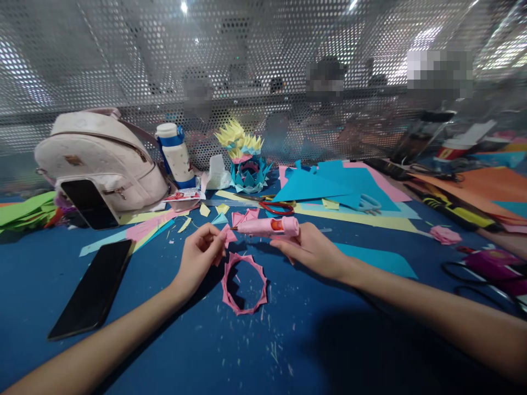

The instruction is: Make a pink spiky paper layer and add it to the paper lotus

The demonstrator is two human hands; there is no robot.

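On my feed, the slim plastic glue gun (257,226) is light pink with an orange-red patch, and the pointed folded-paper ring (264,277) is a deeper pink. I see a deep blue flat tabletop (185,356) flecked with pale specks. At far left, I get a rounded backpack (99,134) in pale pinkish white with faint markings, and a cylindrical bottle (176,157) in white with blue bands and small printed figures. The spiky folded-paper flower (233,134) reads yellow; the flat paper sheets (321,186) right of it, bright blue. Behind, I make out a silvery grey perforated panel (255,44) patterned with dots.
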